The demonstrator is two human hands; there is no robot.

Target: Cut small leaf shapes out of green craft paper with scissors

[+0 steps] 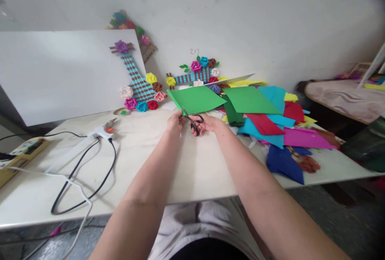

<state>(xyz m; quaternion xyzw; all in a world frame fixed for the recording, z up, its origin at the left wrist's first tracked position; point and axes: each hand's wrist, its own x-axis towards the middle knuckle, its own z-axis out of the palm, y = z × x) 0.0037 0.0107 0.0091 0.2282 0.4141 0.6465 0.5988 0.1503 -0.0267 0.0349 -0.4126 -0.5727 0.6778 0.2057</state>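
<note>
My left hand pinches the near left corner of a green paper sheet, held up over the middle of the pale table. My right hand is closed through the handles of black scissors. The blades point up and left into the sheet's lower edge beside my left fingers.
A heap of coloured paper sheets covers the table's right side. Two guitar-shaped crafts with paper flowers lean on the wall. A glue gun with black and white cables lies left. A white board stands behind.
</note>
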